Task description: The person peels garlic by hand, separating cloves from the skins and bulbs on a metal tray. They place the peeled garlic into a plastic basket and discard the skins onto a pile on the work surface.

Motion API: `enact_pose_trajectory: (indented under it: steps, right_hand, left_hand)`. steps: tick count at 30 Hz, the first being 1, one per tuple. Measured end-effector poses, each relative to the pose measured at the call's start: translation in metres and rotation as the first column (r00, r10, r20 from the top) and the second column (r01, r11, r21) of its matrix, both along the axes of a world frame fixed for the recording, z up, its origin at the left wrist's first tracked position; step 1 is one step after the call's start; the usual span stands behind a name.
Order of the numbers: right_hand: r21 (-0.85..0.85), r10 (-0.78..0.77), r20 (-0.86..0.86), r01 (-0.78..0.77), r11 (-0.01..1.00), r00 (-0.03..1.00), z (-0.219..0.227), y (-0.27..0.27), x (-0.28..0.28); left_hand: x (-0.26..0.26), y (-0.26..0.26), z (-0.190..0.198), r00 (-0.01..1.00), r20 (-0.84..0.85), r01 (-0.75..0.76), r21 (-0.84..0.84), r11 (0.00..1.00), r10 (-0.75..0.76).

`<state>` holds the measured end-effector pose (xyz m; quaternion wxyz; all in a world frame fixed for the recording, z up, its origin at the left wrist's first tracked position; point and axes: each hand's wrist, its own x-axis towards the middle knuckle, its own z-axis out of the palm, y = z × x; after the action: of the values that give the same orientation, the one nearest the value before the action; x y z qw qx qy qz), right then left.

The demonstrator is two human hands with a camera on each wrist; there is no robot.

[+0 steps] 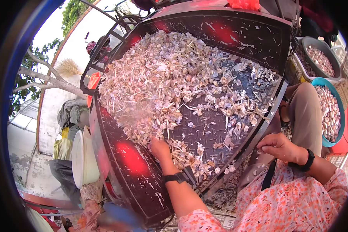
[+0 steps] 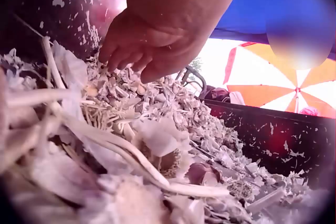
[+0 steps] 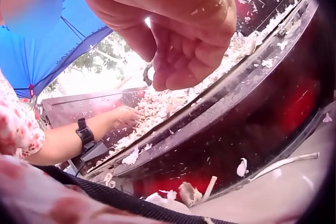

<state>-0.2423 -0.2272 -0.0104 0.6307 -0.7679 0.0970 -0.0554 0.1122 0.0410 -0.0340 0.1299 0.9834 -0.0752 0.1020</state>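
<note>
A heap of garlic cloves, papery skins and dry stalks (image 1: pixel 154 77) fills much of a dark metal cart bed (image 1: pixel 197 123). The left hand (image 1: pixel 160 150) is at the heap's near edge; in the left wrist view that hand (image 2: pixel 152 40) has its fingers bent down at the skins (image 2: pixel 157 134), and whether they pinch anything cannot be told. Over the near rim (image 3: pixel 210 108), outside the bed, the right hand (image 3: pixel 178 40) hangs with fingers loosely curled and nothing visible in it. The head view shows this right hand (image 1: pixel 278 147) above the person's lap.
A teal basin (image 1: pixel 341 112) of cloves stands at the right, with a grey tub (image 1: pixel 338 58) of cloves behind it. A pale basin (image 1: pixel 83 158) is left of the cart. Skins litter the ground below the rim. An orange-and-white umbrella (image 2: pixel 262 92) shows beyond the cart.
</note>
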Motion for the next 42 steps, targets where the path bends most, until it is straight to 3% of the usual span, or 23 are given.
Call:
enact_pose_trajectory:
  steps: [3,4,7,10,12,13,15,17,19,20,21,23,25,28,29,31,33,35,39,41,42]
  right_hand:
    - [0.03,-0.027,0.022,0.026,0.999,0.999,0.002,-0.004,-0.004]
    - [0.028,-0.035,0.025,0.034,0.999,0.999,0.003,-0.006,-0.004]
    - [0.137,-0.116,-0.088,0.127,0.982,0.989,-0.002,-0.006,-0.006]
    - [0.196,-0.075,-0.059,0.085,0.977,0.995,0.002,-0.001,0.002]
    - [0.137,-0.052,-0.035,0.056,0.989,0.998,0.001,0.0,0.007]
    - [0.077,-0.014,-0.003,0.014,0.997,1.0,-0.002,0.002,0.01]
    - [0.078,-0.004,0.0,0.004,0.997,1.0,-0.001,0.005,0.016]
    - [0.088,0.02,0.005,-0.021,0.996,1.0,0.006,0.008,0.022]
    - [0.057,0.044,0.006,-0.044,0.997,0.999,0.009,0.009,0.026]
    - [0.027,0.059,0.003,-0.059,0.998,0.998,0.01,0.011,0.027]
    - [0.028,0.069,0.007,-0.07,0.997,0.998,0.009,0.011,0.028]
    - [0.04,0.053,0.034,-0.054,0.998,0.998,0.007,0.011,0.027]
    - [0.063,0.049,0.019,-0.05,0.997,0.999,0.005,0.012,0.028]
    - [0.069,0.06,-0.005,-0.06,0.996,0.998,0.001,0.013,0.027]
    - [0.043,0.072,-0.008,-0.072,0.996,0.997,0.0,0.013,0.026]
    - [0.03,0.074,0.01,-0.075,0.997,0.997,0.001,0.012,0.025]
    - [0.017,0.072,0.034,-0.072,0.997,0.997,0.001,0.012,0.024]
    - [0.087,0.051,0.029,-0.054,0.995,0.998,0.002,0.012,0.024]
    - [0.076,0.064,0.006,-0.064,0.995,0.998,0.014,0.013,0.026]
    - [0.078,0.091,-0.006,-0.09,0.993,0.996,0.018,0.015,0.032]
    - [0.08,0.087,-0.001,-0.087,0.993,0.996,0.016,0.017,0.037]
  left_hand:
    - [0.022,-0.014,-0.01,1.0,0.007,0.014,0.117,0.993,-0.015]
    - [0.017,-0.021,-0.007,0.996,0.005,0.093,0.111,0.989,-0.094]
    - [-0.026,-0.041,-0.001,0.924,0.04,0.376,0.088,0.922,-0.381]
    - [-0.075,-0.063,0.01,0.905,-0.029,0.424,0.115,0.898,-0.424]
    - [-0.099,-0.066,0.021,0.893,-0.149,0.415,-0.102,0.904,-0.426]
    - [-0.101,-0.06,0.016,0.891,-0.157,0.413,-0.103,0.905,-0.425]
    - [-0.106,-0.051,0.008,0.86,-0.17,0.356,-0.475,0.805,-0.48]
    - [-0.117,-0.042,0.013,0.849,-0.184,0.375,-0.45,0.811,-0.495]
    - [-0.128,-0.035,0.024,0.792,-0.166,0.541,-0.257,0.801,-0.588]
    - [-0.136,-0.034,0.041,0.786,-0.365,0.466,-0.179,0.866,-0.499]
    - [-0.135,-0.025,0.033,0.793,-0.363,0.458,-0.176,0.871,-0.49]
    - [-0.135,-0.005,0.003,0.853,-0.158,0.487,-0.099,0.868,-0.497]
    - [-0.145,-0.011,0.001,0.831,-0.213,0.502,-0.111,0.858,-0.514]
    - [-0.146,-0.034,0.02,0.672,-0.277,0.539,-0.452,0.711,-0.686]
    - [-0.135,-0.038,0.024,0.674,-0.277,0.537,-0.452,0.712,-0.684]
    - [-0.105,-0.037,0.034,0.854,-0.09,0.468,-0.294,0.833,-0.512]
    - [-0.057,-0.02,0.017,0.966,0.085,0.239,0.071,0.968,-0.245]
    - [-0.023,-0.011,0.007,0.999,0.043,0.018,0.184,0.983,-0.026]
    - [-0.017,-0.008,0.011,0.991,-0.113,0.099,0.297,0.95,-0.068]
    - [-0.032,-0.01,0.013,0.978,-0.088,0.204,0.266,0.942,-0.187]
    - [-0.042,-0.01,0.014,0.954,-0.088,0.297,0.138,0.945,-0.287]
